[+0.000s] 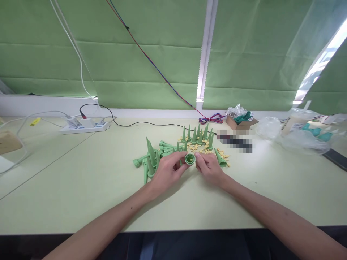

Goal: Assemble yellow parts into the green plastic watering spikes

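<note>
The left hand [170, 168] grasps a hollow, round-rimmed green piece [189, 156]; the right hand [209, 168] curls beside it, holding what, I cannot tell. Pointed cones [193, 137] stand far.

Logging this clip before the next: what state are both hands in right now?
Left hand: closed around a green cone, open end facing the camera.
Right hand: curled beside the cone's rim; whether it grips anything cannot be told.

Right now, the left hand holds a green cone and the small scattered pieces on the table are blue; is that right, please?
Not quite: the small scattered pieces on the table are yellow, not blue, as the head view shows. The left hand does hold a green cone.
</note>
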